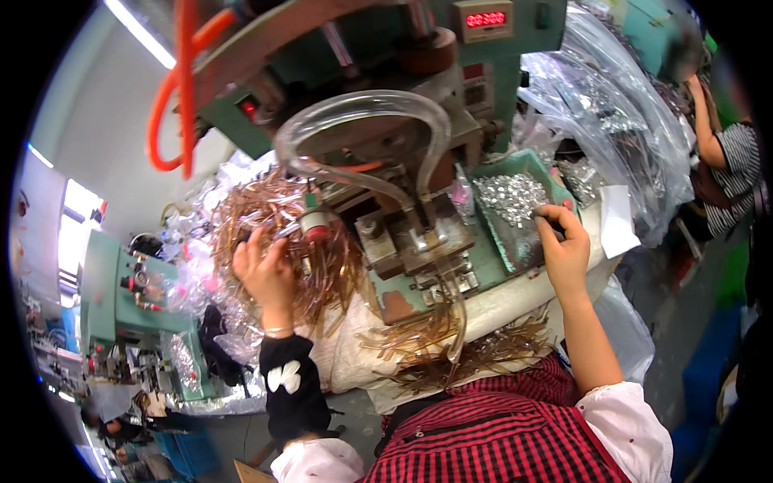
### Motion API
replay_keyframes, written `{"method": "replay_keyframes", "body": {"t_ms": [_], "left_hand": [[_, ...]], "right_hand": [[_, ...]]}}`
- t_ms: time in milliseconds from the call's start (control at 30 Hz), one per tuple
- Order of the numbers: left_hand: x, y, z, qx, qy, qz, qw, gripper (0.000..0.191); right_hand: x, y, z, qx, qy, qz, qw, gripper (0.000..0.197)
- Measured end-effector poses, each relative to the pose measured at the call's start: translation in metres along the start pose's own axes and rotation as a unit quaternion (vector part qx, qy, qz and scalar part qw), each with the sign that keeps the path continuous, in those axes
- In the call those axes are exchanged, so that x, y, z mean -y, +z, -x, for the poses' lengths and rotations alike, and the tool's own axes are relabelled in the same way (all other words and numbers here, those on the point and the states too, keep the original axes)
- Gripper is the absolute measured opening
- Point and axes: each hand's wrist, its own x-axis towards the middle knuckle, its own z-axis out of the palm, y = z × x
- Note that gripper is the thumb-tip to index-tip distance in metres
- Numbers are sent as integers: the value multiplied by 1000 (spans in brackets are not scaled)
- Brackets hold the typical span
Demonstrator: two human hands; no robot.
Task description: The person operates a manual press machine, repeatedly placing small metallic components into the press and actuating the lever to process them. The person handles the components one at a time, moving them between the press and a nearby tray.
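Note:
My left hand [263, 265] is at a heap of shiny brown translucent plastic strips [259, 205], its fingers curled in among them. Whether a strip is caught there cannot be made out. My right hand [561, 247] is over the right side of a green tray [509, 256], thumb and forefinger close together. The tray holds many small silvery metal pieces [513, 194]; any piece between those fingertips is too small to tell. Between my hands stands a green press machine [507, 78] with a metal die block [438, 244]. A clear hose [362, 99] loops above the block.
More brown strips [483, 353] lie on the cloth before my lap, below a clear tube [457, 314]. An orange air hose [158, 130] hangs upper left. Right are a white paper [616, 220], large plastic bags [610, 108] and a person in a striped top [737, 175].

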Motion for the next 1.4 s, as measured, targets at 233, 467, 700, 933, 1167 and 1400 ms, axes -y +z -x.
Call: {"method": "replay_keyframes", "body": {"t_ms": [233, 467, 700, 933, 1167, 1400], "left_hand": [[18, -10, 7, 62, -19, 99, 993, 28], [29, -5, -17, 19, 50, 21, 998, 25], [-30, -51, -44, -115, -60, 198, 972, 12], [-143, -135, -14, -100, 12, 433, 896, 11], [-201, -117, -38, -99, 258, 398, 875, 24], [-198, -104, -36, -89, 259, 412, 869, 25]], "right_hand": [[56, 0, -2, 122, -127, -59, 983, 15], [96, 80, -1, 130, -54, -256, 956, 27], [109, 82, 9, 178, 79, -357, 913, 42], [142, 47, 20, 215, 7, -256, 942, 47], [23, 11, -8, 182, -86, 86, 976, 29], [0, -8, -34, 25, -107, 70, 992, 19]]}}
